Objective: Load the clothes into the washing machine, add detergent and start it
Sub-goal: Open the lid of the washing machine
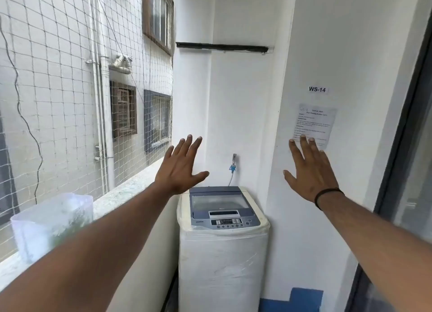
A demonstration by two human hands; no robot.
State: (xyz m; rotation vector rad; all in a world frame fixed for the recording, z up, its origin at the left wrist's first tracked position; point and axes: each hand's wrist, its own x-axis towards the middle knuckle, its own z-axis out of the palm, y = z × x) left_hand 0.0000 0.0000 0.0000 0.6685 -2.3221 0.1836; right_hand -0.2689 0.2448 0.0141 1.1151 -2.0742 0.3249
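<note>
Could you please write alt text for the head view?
Two bare hands, left hand and right hand, stretch out open above a white top-loading washing machine with its grey lid closed. A translucent plastic tub stands on the ledge at left.

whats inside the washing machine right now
The washing machine has its lid closed. Through the lid's translucent window only a pale blur shows, so whether any clothes are in the drum cannot be told. Both hands are raised above it, holding nothing.
</note>
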